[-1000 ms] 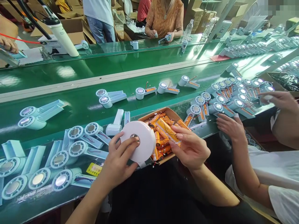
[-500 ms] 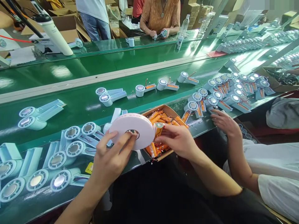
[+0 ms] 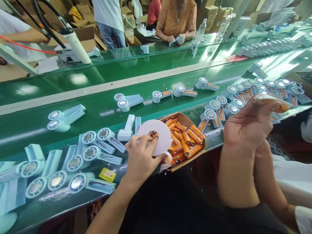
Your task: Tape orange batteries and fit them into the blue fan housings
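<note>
My left hand (image 3: 140,160) is closed on a white roll of tape (image 3: 159,135), with a finger in its core, just above the near edge of the belt. My right hand (image 3: 248,125) is raised at the right, fingers pinched on a blurred orange battery (image 3: 269,101). Between my hands a cardboard box (image 3: 203,145) holds several orange batteries (image 3: 186,141) with thin wires. Pale blue fan housings (image 3: 91,152) lie in a cluster left of the tape roll.
The green conveyor belt (image 3: 102,110) carries more housings (image 3: 126,102), some with batteries fitted (image 3: 234,97) at the right. A co-worker's forearm and white sleeve (image 3: 290,182) sit close behind my right arm. People stand across the belt (image 3: 176,19). A yellow label (image 3: 107,174) lies near the edge.
My right hand has left the tape roll and lifted to the right with a battery. My left hand has tilted the roll and lowered it toward the box. The view has shifted.
</note>
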Demonstrator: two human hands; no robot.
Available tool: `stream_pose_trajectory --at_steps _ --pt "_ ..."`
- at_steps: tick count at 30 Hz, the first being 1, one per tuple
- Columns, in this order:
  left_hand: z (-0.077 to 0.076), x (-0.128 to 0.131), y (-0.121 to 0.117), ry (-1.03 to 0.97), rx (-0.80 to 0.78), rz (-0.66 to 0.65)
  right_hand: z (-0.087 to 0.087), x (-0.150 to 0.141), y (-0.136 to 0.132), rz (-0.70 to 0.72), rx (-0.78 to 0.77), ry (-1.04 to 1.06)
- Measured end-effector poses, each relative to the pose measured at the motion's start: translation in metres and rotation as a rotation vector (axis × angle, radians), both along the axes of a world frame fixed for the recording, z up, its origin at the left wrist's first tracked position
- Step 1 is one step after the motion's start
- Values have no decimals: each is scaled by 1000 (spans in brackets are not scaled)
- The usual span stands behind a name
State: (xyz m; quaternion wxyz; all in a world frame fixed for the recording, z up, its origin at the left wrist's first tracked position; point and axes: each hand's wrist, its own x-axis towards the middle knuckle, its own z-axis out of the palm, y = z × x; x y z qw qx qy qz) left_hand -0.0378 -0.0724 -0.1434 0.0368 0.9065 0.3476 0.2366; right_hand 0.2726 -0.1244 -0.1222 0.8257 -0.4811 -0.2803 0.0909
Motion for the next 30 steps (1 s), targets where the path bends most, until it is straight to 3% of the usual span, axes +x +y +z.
stream_pose_trajectory --at_steps 2,4,5,7,8,10,12,15,18,22,26,30 --pt "23 9 33 92 -188 -156 3 7 0 91 81 107" --pt "45 19 76 126 -336 -213 -6 -11 -5 247 32 193" --pt "53 24 100 142 -375 -164 -12 -23 -10 301 -15 210" --pt "58 30 148 254 -361 58 -26 -44 -20 321 -48 221" --pt "55 32 171 358 -310 161 -31 -50 -26 310 -47 219" --pt "42 34 207 539 -242 238 -35 -54 -34 283 -50 211" --pt "25 33 228 623 -225 209 -32 -51 -37 256 -62 191" --pt "5 29 239 661 -216 127 -19 -42 -29 266 -75 125" --pt "-4 27 242 662 -222 66 -4 -36 6 392 -86 -7" --pt "-9 24 249 607 -262 33 4 -43 98 674 -200 -207" --pt "-13 21 262 558 -319 -44 -12 -66 186 869 -477 -449" --pt "-15 25 277 523 -373 -127 -36 -80 217 866 -705 -757"
